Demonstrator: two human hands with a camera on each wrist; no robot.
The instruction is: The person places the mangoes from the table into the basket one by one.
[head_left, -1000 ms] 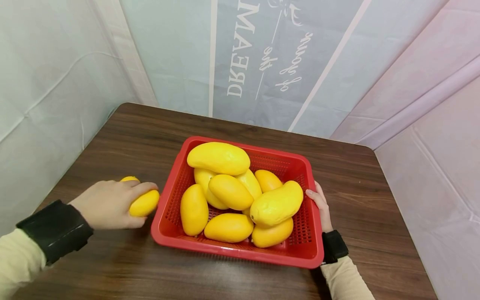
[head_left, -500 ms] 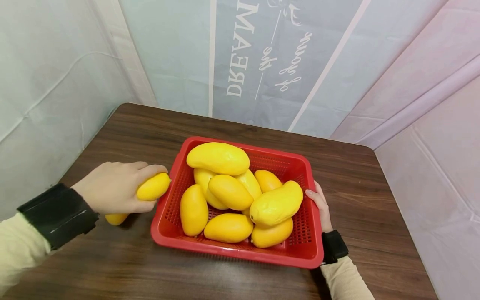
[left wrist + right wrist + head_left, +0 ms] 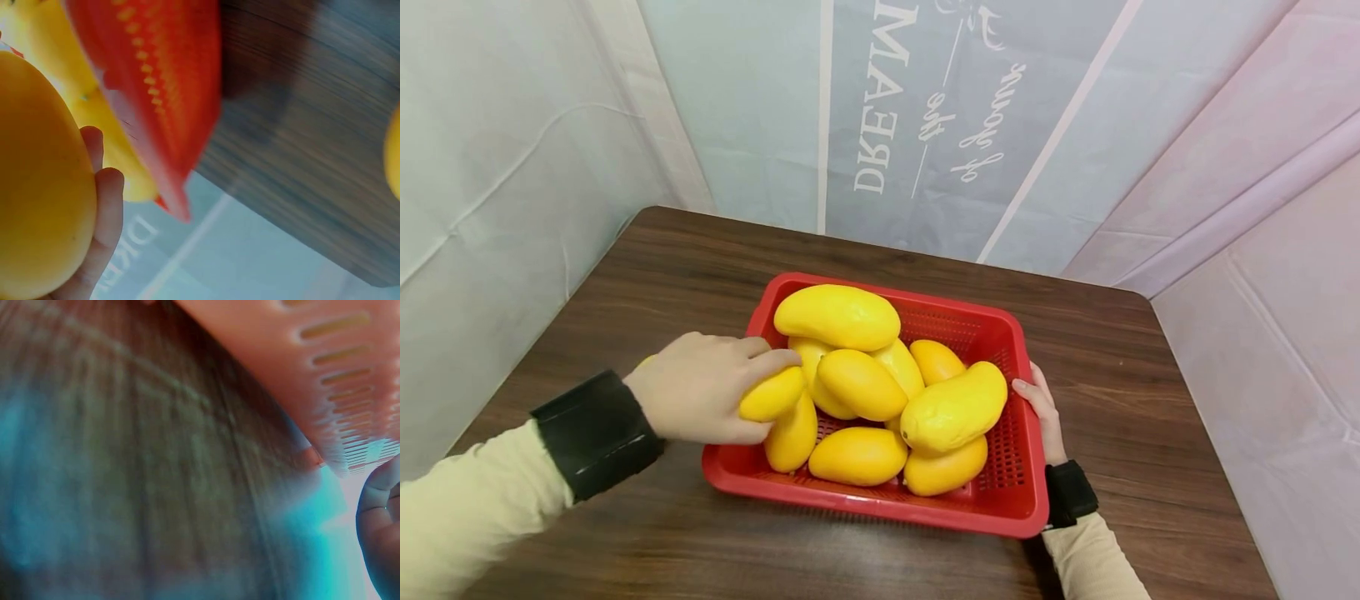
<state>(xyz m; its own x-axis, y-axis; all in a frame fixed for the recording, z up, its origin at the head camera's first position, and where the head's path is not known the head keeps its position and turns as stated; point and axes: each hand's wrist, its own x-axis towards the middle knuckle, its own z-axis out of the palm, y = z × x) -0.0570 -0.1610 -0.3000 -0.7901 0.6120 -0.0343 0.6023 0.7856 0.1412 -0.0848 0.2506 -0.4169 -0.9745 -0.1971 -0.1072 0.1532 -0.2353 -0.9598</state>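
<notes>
In the head view my left hand (image 3: 700, 387) grips a yellow mango (image 3: 772, 394) over the left rim of the red plastic basket (image 3: 880, 508). That mango (image 3: 44, 181) fills the left side of the left wrist view, with fingertips (image 3: 109, 187) curled along its edge. Several yellow mangoes lie in the basket, among them a long one (image 3: 837, 317) at the back and a lumpy one (image 3: 955, 407) at the right. My right hand (image 3: 1042, 412) holds the basket by its right rim, thumb near the top edge; part of that hand is hidden by the basket wall.
A loose mango (image 3: 393, 153) lies on the dark wooden table (image 3: 1135, 400), mostly hidden behind my left hand in the head view. A curtain with lettering (image 3: 887, 108) hangs behind the table, and pale fabric walls stand at both sides.
My left hand has lifted the mango off the table's left side and carried it right, over the basket's left rim. The right hand and basket have stayed in place.
</notes>
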